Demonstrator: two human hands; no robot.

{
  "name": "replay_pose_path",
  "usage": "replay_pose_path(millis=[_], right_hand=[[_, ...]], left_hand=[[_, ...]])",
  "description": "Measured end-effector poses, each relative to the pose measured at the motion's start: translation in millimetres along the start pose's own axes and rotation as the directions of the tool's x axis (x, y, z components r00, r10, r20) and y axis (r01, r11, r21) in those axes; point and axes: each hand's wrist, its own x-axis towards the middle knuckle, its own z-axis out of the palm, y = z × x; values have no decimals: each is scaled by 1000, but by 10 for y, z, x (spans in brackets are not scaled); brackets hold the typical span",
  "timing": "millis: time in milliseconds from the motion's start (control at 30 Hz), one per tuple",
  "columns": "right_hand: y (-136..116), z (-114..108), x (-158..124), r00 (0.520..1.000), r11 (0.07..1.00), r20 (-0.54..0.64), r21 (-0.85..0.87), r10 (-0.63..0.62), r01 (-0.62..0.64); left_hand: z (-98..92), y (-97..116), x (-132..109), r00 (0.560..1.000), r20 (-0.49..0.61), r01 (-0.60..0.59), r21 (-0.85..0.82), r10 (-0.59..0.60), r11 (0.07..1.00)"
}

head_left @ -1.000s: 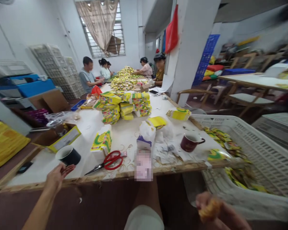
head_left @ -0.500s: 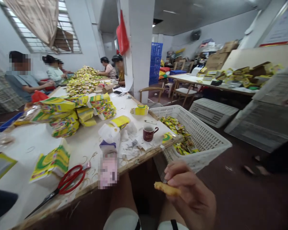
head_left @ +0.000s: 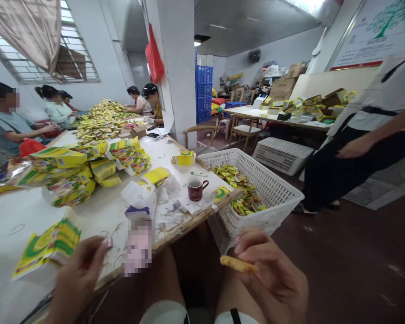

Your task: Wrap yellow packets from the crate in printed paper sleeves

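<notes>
My right hand [head_left: 273,274] is closed in a pinch on a golden-brown piece of fried snack [head_left: 238,264], held above my lap. At the table's near edge my left hand [head_left: 79,274] curls over the scissors [head_left: 85,265]. A little of their red handle shows between thumb and fingers; most of them is hidden under the hand. Just past the fingertips is a small pinkish scrap [head_left: 108,243]. Behind that hand stands a yellow and green carton [head_left: 50,245]. A pink pixelated item [head_left: 138,249] lies to its right at the edge.
A maroon mug [head_left: 195,191], tissues [head_left: 140,195] and paper scraps are on the table. Stacked yellow cartons [head_left: 70,180] and a heap of packets [head_left: 101,117] lie farther back. A white basket [head_left: 276,198] of packets stands right. Several people sit along the table; a person [head_left: 361,144] stands right.
My left hand has come into view over the scissors. My right hand keeps its pinch on the fried snack. The view has turned right, and a standing person now shows at the right.
</notes>
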Motion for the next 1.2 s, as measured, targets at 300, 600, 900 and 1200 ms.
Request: replay_pose_path(millis=[300,600,900,1200], right_hand=[[-87,-67,-6,999,999,-43,-33,31,-32],[-43,-230,-55,990,996,-136,-65,44,-53],[1,-180,-10,983,996,-158,22,89,-87],[-50,-202,-36,989,996,-122,-27,85,-88]], left_hand=[[1637,390,440,579,737,-590,85,348,803],[1967,294,720,511,781,-699,134,360,702],[2042,512,1060,815,405,-555,337,415,760],[2593,401,1214,804,465,-546,330,371,770]])
